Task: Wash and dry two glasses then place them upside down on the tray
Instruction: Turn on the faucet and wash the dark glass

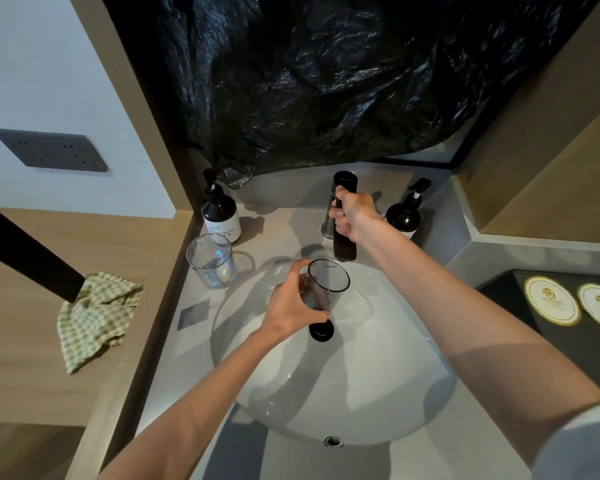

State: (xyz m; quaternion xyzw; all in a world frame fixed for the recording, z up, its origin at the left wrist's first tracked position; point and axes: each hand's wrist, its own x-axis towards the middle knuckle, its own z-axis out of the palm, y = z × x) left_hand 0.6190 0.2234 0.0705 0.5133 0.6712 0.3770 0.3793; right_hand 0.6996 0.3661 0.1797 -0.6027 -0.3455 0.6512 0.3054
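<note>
At the washbasin: a person's left hand point(288, 306) grips a clear glass point(321, 289) by its side wall, fingers and thumb curled round it, and holds it above the middle of the white basin point(378, 393). The right hand point(352, 216) is closed round the black faucet point(343, 249) at the basin's rear edge. The glass is roughly upright, its mouth tipped a little toward the camera. It sits just in front of and below the spout's end, almost over the black drain point(321, 330). No stream of water can be made out.

The rinse appears to hinge on that alignment: the open mouth lies just forward of the spout, so a small shift back would likely bring it under the outlet.

A second glass point(210, 261) stands mouth up on the grey countertop point(194, 341) at the basin's rear left edge, just beside a pump bottle point(220, 213). It is nearer the left hand. The dark tray point(510, 296), carrying two round coasters point(551, 304), lies at the countertop's right edge, beyond the right forearm. A checked cloth point(96, 313) hangs off a black bar to the left, well apart from the basin. There is open room inside the bowl; the second glass stands close to the left hand's path.
</note>
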